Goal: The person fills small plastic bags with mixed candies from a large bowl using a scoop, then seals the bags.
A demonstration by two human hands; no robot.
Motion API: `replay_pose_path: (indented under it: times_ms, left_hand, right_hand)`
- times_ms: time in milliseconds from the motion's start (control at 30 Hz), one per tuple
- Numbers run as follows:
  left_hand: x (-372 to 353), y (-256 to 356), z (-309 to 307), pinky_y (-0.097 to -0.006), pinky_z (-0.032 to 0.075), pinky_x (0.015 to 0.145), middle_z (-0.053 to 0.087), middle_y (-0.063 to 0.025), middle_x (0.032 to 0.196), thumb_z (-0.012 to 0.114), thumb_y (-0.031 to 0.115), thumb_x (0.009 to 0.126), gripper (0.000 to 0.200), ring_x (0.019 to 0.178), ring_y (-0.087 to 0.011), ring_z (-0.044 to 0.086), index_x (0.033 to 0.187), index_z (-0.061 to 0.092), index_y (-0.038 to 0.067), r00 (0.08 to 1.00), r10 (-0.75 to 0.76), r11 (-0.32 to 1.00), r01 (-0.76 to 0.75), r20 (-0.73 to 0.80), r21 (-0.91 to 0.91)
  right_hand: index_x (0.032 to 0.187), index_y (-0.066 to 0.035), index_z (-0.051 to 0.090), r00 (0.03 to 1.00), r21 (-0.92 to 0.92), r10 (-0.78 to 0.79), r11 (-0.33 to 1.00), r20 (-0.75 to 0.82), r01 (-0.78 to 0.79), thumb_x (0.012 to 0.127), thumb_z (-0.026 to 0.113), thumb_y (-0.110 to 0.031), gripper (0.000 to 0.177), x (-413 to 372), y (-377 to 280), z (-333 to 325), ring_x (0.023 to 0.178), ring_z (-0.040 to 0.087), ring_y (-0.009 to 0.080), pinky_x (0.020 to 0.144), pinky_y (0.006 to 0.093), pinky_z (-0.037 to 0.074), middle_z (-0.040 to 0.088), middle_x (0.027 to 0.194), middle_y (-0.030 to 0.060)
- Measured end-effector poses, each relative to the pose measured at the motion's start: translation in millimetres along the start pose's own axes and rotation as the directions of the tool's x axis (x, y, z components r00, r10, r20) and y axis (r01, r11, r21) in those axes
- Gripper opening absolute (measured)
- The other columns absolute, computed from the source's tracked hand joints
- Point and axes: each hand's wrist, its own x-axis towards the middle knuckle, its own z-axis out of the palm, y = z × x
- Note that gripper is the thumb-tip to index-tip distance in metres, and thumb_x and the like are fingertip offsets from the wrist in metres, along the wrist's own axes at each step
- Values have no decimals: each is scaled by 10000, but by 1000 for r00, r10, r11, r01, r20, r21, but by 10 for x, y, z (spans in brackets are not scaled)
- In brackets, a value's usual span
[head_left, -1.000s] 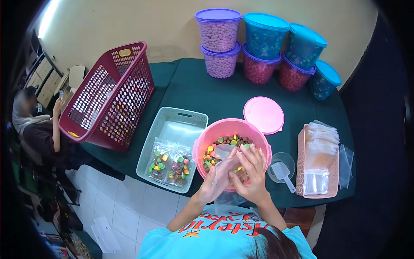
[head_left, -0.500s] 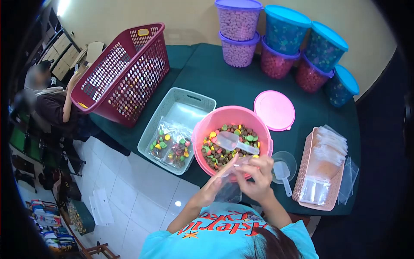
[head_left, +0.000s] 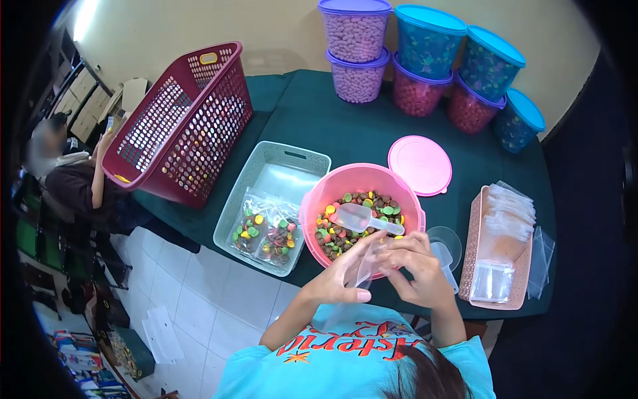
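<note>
My left hand (head_left: 335, 279) and my right hand (head_left: 419, 269) are together at the near rim of a pink tub (head_left: 307, 216). Between them is a clear plastic bag (head_left: 365, 269), thin and hard to see, pinched by the right fingers and held along the left fingers. No sweets show inside it. Multicoloured candies (head_left: 342, 243) in brown, green, yellow and pink fill the bottom of the tub. A clear scoop (head_left: 355, 216) lies on them. Right of my right hand, a second scoop (head_left: 444, 256) rests by a round clear lid (head_left: 448, 239), partly hidden.
Filled candy bags (head_left: 266, 236) lie in a pale green basket (head_left: 229, 199). A maroon laundry basket (head_left: 206, 149) stands behind. On the right, a pink basket (head_left: 473, 266) holds empty bags (head_left: 508, 216). Lidded tubs (head_left: 428, 43) line the wall; a pink lid (head_left: 419, 166) lies nearer. Another person (head_left: 73, 179) is at left.
My right hand has turned and my left hand has opened wider around the bag, which now hangs lower between them. The view has shifted slightly. Both scoops stay put.
</note>
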Motion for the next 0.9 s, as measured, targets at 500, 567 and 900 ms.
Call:
replay_pose_path:
  times_ms: [500,567,900]
  left_hand:
    - [-140,396,-765,-454,246,1006,264,-204,1338,794,507,456,1206,1247,-267,291,1323,178,-60,959,66,985,-107,277,137]
    - [-322,616,-742,-398,338,954,464,-192,1211,809,317,545,875,1147,-275,444,1238,396,-19,960,179,929,-237,214,284]
    - [-392,635,-974,-255,478,632,649,-114,784,649,-103,610,215,691,-173,618,806,657,-15,909,417,526,-256,17,811]
  right_hand:
    - [781,-99,613,940,-140,314,933,-136,-332,719,605,-57,75,62,-347,-57,791,594,147,827,342,294,662,851,23]
    - [783,-87,617,897,-70,371,915,-239,-397,728,605,-65,60,-28,-338,-30,796,595,150,832,338,294,662,856,37]
    - [815,-67,636,778,268,620,770,-98,-579,790,566,-146,108,-270,-387,161,969,546,167,901,362,274,620,1041,76]
